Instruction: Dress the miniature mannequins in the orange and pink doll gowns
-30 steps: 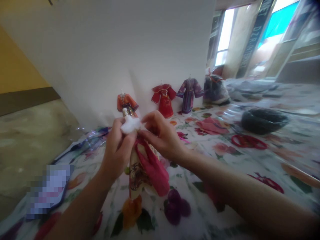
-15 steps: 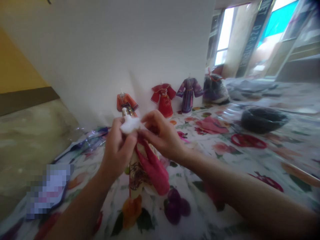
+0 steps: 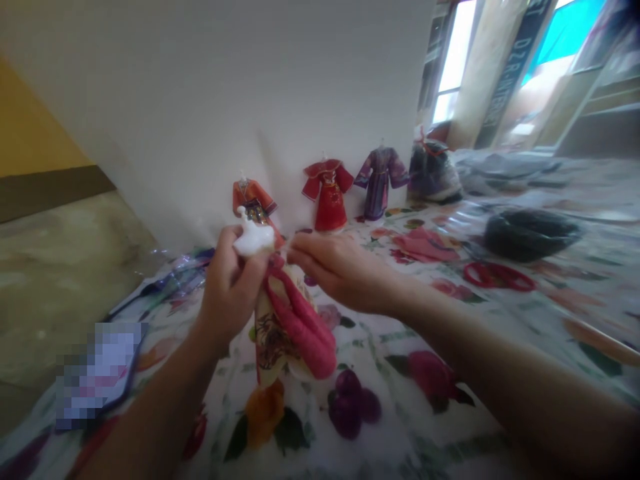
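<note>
White miniature mannequin (image 3: 254, 239) located above the floral tablecloth (image 3: 367, 347), serving as reference point. Below it hang a cream patterned skirt (image 3: 267, 330) and a pink cloth (image 3: 315, 340), both gathered near its waist. Left hand (image 3: 227, 287): thumb and fingers closed on the mannequin at the waist. Right hand (image 3: 340, 270): fingers nearly together, tips just beside the mannequin's waist; whether they pinch anything cannot be told. Progress: lower part covered, shoulders and chest bare white; fastening at the waist not verifiable. Right of the mannequin, farther off, lies a folded pink fabric piece (image 3: 425, 245). Behind the mannequin stands an orange-robed figure (image 3: 253, 195); behind and to its right, a red-robed figure (image 3: 330, 200), then a purple-robed figure (image 3: 379, 183), all three clothed above and below
</note>
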A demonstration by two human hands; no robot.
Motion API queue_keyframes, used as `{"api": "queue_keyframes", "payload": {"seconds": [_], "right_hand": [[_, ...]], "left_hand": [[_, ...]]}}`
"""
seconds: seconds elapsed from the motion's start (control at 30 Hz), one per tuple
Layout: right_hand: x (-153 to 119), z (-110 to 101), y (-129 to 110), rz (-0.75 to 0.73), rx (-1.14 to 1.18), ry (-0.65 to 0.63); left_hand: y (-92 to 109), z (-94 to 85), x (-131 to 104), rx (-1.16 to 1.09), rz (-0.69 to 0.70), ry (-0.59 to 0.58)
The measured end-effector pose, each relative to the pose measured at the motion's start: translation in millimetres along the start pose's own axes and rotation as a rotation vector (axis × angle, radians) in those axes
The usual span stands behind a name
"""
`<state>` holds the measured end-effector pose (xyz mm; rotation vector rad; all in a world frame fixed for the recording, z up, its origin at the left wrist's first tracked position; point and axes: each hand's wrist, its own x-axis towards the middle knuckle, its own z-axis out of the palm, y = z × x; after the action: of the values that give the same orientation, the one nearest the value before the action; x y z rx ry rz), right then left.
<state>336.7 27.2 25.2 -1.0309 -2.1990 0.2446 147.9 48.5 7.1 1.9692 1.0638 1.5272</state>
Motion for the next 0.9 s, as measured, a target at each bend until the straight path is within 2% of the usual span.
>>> {"api": "queue_keyframes", "payload": {"seconds": [0.13,0.23,0.43,0.6,0.9], "right_hand": [[-2.5,-2.8,0.8,-0.074,-0.064,-0.074],[-4.7,-5.1,5.1,-0.071,-0.069,-0.083],[-4.5,-1.8,2.3,-0.134,-0.119,-0.008],[-3.9,6.1,-2.1,-0.140,-0.199,0.056],[-0.9,22.4,11.8,-0.300,-0.226,0.126]], "left_hand": [[-1.9,0.2,0.1,-0.009,-0.011,0.010],[0.4,1.0,-0.6,-0.012,-0.039,0.019],[6.0,1.3,-0.1,-0.001,-0.082,0.023],[3.4,-0.6,1.0,0.019,-0.049,0.013],[-0.2,0.3,0.2,-0.015,-0.004,0.002]]}}
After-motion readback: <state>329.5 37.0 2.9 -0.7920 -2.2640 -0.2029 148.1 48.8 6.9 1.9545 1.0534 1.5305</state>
